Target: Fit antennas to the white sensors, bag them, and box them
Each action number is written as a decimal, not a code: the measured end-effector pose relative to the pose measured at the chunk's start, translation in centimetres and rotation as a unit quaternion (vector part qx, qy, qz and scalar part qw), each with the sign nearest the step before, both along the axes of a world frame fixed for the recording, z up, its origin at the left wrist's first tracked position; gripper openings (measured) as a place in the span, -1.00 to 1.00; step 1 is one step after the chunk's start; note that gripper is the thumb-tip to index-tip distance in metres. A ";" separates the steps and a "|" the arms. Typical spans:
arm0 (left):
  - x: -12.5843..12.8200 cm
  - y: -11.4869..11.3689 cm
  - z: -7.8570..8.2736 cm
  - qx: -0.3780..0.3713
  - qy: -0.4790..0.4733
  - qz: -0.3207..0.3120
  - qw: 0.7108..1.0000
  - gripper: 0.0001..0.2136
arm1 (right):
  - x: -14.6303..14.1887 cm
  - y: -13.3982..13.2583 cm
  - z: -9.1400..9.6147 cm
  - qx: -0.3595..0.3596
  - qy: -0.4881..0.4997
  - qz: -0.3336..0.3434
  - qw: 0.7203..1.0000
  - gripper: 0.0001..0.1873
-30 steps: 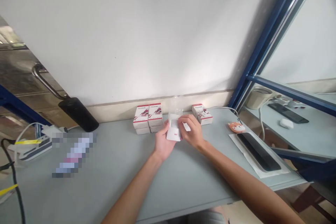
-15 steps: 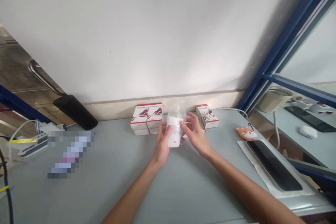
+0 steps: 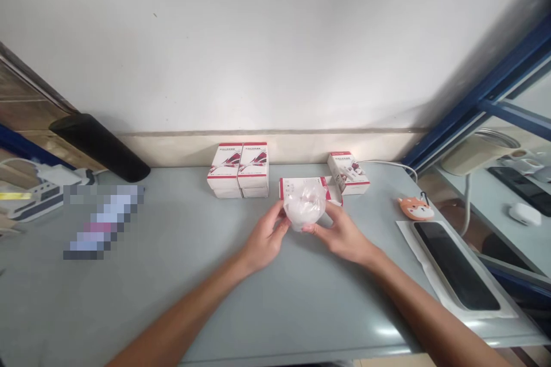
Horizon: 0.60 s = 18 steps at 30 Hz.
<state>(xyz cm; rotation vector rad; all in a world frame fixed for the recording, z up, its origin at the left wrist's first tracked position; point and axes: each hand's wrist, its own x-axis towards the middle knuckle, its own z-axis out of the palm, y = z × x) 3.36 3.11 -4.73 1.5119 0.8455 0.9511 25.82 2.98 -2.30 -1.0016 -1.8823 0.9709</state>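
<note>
**Crumpled translucent plastic bag (image 3: 305, 206) in hand, work looks unfinished**

The bag sits between the left hand (image 3: 264, 241) and the right hand (image 3: 346, 235), nearer the far edge of the grey table (image 3: 284, 309) than the front one. Each grip is drawn in, thumb and fingers pressed to the bag's sides; I can't make out its contents, or whether it touches the table. Just beyond lies a white-and-red cardboard box (image 3: 289, 183), partly hidden; open or not, I can't tell. Toward the far edge, white-and-red printed cartons (image 3: 253, 163) stand neatly stacked on the left, and a matching single carton (image 3: 349, 175) on the right. Those look closed: finished or untouched, I can't say. By my reckoning, the bag is what's left to deal with.
</note>
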 end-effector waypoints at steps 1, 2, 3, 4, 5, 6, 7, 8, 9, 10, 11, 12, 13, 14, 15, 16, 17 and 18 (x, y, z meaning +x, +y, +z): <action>-0.1 -0.1 0.2 0.001 -0.006 0.007 1.000 -0.60 | 0.1 0.2 0.0 0.012 -0.019 0.000 1.000 -0.48; -0.2 -0.3 0.5 0.007 -0.021 0.019 1.000 -0.58 | 0.2 0.3 -0.1 0.029 -0.040 -0.002 0.999 -0.53; -0.3 -0.5 0.9 0.012 -0.037 0.028 0.999 -0.54 | 0.3 0.4 -0.3 0.048 -0.063 -0.004 0.997 -0.58; -0.3 -0.7 1.4 0.014 -0.052 0.035 0.998 -0.50 | 0.4 0.4 -0.5 0.067 -0.085 -0.006 0.994 -0.63; -0.3 -0.9 1.8 0.009 -0.059 0.037 0.997 -0.47 | 0.4 0.4 -0.7 0.083 -0.104 -0.007 0.991 -0.67; -0.2 -1.0 2.3 -0.004 -0.061 0.035 0.997 -0.45 | 0.4 0.5 -0.9 0.094 -0.118 -0.008 0.989 -0.69; -0.2 -1.1 2.6 -0.020 -0.061 0.037 0.997 -0.44 | 0.4 0.5 -1.0 0.100 -0.129 -0.008 0.987 -0.70; -0.1 -1.0 2.9 -0.034 -0.058 0.041 0.997 -0.45 | 0.4 0.5 -1.1 0.103 -0.138 -0.009 0.985 -0.69; -0.1 -0.9 3.0 -0.045 -0.054 0.048 0.996 -0.46 | 0.4 0.5 -1.1 0.106 -0.146 -0.013 0.984 -0.68; -0.1 -0.6 2.9 -0.052 -0.050 0.055 0.996 -0.48 | 0.3 0.5 -1.0 0.108 -0.153 -0.016 0.982 -0.67; -0.2 -0.4 2.8 -0.057 -0.044 0.056 0.996 -0.51 | 0.3 0.5 -1.0 0.109 -0.160 -0.015 0.981 -0.66; -0.3 -0.1 2.6 -0.063 -0.037 0.054 0.996 -0.54 | 0.3 0.5 -0.9 0.110 -0.168 -0.012 0.980 -0.66; -0.5 0.2 2.3 -0.069 -0.031 0.049 0.996 -0.57 | 0.3 0.5 -0.9 0.111 -0.177 -0.006 0.978 -0.67; -0.6 0.5 1.9 -0.073 -0.026 0.044 0.996 -0.59 | 0.4 0.6 -1.0 0.114 -0.186 -0.001 0.976 -0.68; -0.7 0.8 1.6 -0.074 -0.020 0.040 0.996 -0.61 | 0.4 0.7 -1.1 0.116 -0.194 0.002 0.974 -0.69; -0.8 1.0 1.4 -0.071 -0.014 0.038 0.997 -0.63 | 0.4 0.7 -1.2 0.120 -0.202 0.002 0.972 -0.70; -0.9 1.2 1.1 -0.066 -0.009 0.038 0.997 -0.65 | 0.5 0.8 -1.4 0.124 -0.209 -0.001 0.970 -0.70; -0.9 1.3 1.0 -0.059 -0.007 0.040 0.997 -0.66 | 0.5 0.8 -1.6 0.129 -0.215 -0.005 0.968 -0.71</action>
